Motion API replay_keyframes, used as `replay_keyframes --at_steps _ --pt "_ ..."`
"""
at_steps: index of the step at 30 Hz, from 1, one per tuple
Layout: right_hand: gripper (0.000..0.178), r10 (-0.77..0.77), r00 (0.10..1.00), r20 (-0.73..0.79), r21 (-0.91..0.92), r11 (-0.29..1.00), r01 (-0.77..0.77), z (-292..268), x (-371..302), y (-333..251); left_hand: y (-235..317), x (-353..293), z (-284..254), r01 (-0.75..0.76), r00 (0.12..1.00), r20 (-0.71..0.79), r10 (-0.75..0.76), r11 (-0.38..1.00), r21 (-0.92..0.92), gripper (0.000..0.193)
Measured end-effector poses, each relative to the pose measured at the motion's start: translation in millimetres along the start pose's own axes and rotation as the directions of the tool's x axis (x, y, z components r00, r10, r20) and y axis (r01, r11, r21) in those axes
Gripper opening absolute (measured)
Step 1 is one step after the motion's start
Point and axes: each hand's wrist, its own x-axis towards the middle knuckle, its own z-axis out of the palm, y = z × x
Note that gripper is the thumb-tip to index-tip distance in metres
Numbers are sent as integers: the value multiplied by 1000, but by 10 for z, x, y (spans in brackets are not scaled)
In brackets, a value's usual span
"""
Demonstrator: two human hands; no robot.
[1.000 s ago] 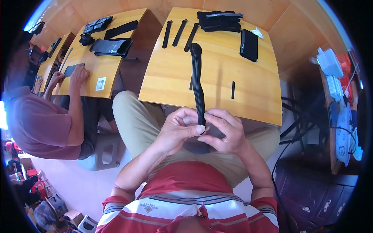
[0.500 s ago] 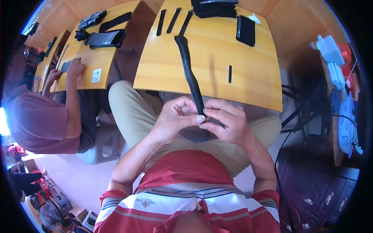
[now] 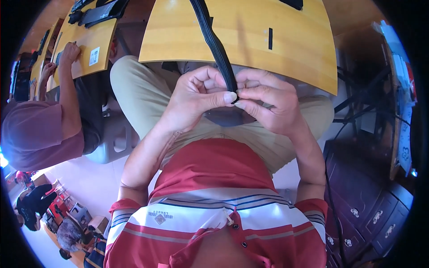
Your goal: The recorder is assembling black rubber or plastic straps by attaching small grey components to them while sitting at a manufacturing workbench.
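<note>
A long black ribbed strap [image 3: 215, 42] runs from the upper edge of the picture over the table and down to my hands. My left hand [image 3: 190, 98] is closed on its near end, thumb laid across the front and fingers behind. My right hand [image 3: 272, 100] pinches the same end from the right, its thumb and fingertips meeting close to the left thumb. The fingertips hide the very tip of the strap. Both hands are above my lap, just off the table's near edge.
A short black strip [image 3: 270, 39] lies on the yellow wooden table [image 3: 178, 40]. A black item [image 3: 292, 3] shows at its far edge. At left, a co-worker in a purple top [image 3: 40, 129] works at another table. Dark drawers [image 3: 366, 196] stand at lower right.
The view has shifted, so the table sits higher in the picture and the far black strips and stack have left it. Both hands still grip the strap's end, nearly the same way.
</note>
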Motion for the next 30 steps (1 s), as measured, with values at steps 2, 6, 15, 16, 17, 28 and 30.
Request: replay_keyframes --at_steps 2,6,15,16,17,28,30 --pt "19 0 1000 10 14 1000 0 12 -10 7 -13 -3 -7 8 1000 -6 -8 1000 -6 18" --pt "18 11 999 -37 -11 1000 -11 52 -23 14 -51 -32 -2 -2 1000 -28 2 999 35 19" --pt "17 29 999 -22 -18 999 -29 59 -10 31 -136 22 -4 -71 994 -74 77 994 89 19" --pt "17 45 999 -25 -28 999 -46 63 -10 30 -136 23 -3 -73 994 -78 82 991 114 18" --pt "18 62 998 -29 -39 997 -63 66 -8 29 -136 25 -2 -75 993 -81 87 987 139 18" --pt "21 7 999 -42 -243 970 -17 108 -15 82 -168 36 -18 -118 986 -88 141 965 232 17" --pt "22 -48 998 -43 -320 947 32 108 -23 109 -176 34 -14 -132 984 -84 156 962 239 16"
